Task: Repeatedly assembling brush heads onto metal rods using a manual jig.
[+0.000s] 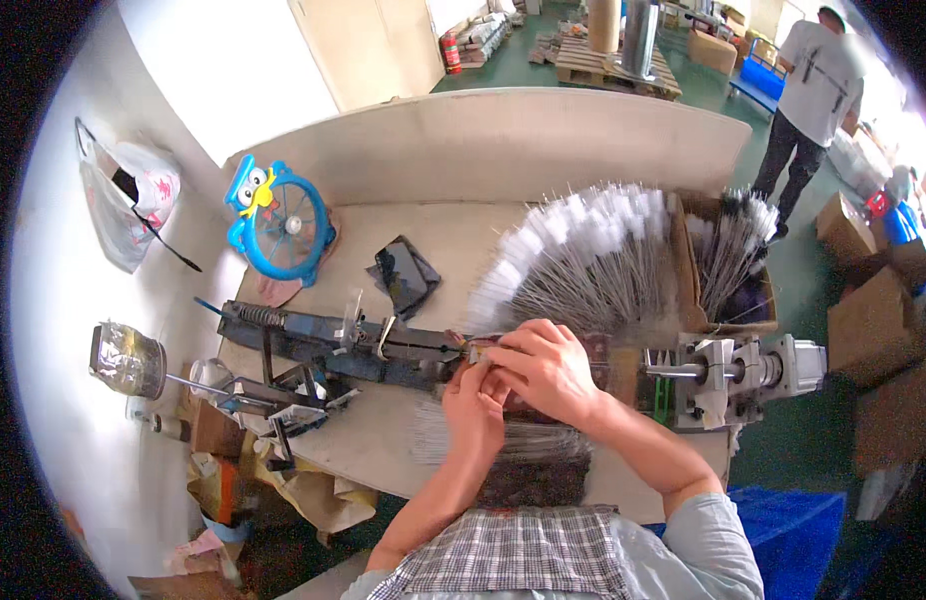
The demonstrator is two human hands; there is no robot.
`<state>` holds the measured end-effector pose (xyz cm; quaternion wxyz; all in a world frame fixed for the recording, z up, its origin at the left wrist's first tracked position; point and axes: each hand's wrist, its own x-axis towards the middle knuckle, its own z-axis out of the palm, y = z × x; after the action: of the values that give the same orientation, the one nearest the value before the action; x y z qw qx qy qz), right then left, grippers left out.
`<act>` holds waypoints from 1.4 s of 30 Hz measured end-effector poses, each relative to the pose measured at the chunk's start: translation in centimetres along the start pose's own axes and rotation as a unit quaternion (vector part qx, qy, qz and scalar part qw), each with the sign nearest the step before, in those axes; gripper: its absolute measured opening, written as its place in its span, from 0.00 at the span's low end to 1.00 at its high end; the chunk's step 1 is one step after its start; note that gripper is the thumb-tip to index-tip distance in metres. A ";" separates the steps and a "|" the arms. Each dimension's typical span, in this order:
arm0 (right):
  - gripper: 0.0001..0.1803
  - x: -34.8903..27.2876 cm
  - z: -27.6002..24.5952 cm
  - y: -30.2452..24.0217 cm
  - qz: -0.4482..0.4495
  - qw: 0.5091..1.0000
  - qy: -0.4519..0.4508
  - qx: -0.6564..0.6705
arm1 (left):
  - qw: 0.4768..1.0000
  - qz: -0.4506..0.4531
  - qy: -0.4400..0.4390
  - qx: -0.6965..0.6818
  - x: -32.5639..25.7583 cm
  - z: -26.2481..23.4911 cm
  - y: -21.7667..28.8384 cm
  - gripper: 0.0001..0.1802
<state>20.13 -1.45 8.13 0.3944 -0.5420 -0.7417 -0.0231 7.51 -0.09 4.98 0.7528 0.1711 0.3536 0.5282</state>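
Both forearms reach forward, the right hand (545, 368) curled over the left hand (473, 405), fingers pinched together.

The pale workbench (453, 235) carries a long dark metal jig (343, 345). Behind the jig stand a blue toy fan (281, 222) and a black pouch (405, 275); a fanned heap of thin white-tipped rods (583, 260) lies behind its right end.

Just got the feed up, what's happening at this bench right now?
A person's left hand and right hand meet over the long dark metal jig lying across the pale wooden table, pinching something small there. A fanned heap of thin white-tipped wire rods lies just behind. Another person stands far off.
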 end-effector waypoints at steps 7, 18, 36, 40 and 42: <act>0.14 0.3 0.0 -0.5 0.014 1.000 -0.003 0.007 | 0.997 -0.020 0.012 -0.068 0.4 -0.7 -0.1 0.04; 0.16 0.2 0.6 -0.7 0.013 1.000 -0.007 0.002 | 1.000 -0.011 0.012 -0.026 -0.3 0.6 0.5 0.08; 0.13 -0.6 -0.8 -0.9 0.041 0.998 0.012 -0.041 | 1.000 0.007 0.019 0.005 -0.3 0.6 0.3 0.01; 0.13 -0.6 -0.8 -0.5 0.048 0.998 -0.001 -0.032 | 0.999 -0.010 0.032 0.021 -0.3 0.6 0.2 0.03; 0.13 -0.5 -0.6 -0.5 0.039 0.999 0.004 -0.035 | 1.000 -0.009 0.013 0.000 0.2 -0.2 -0.2 0.06</act>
<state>20.15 -2.34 8.46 0.3786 -0.5835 -0.7176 -0.0354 7.53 0.05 4.65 0.7532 0.1609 0.3647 0.5233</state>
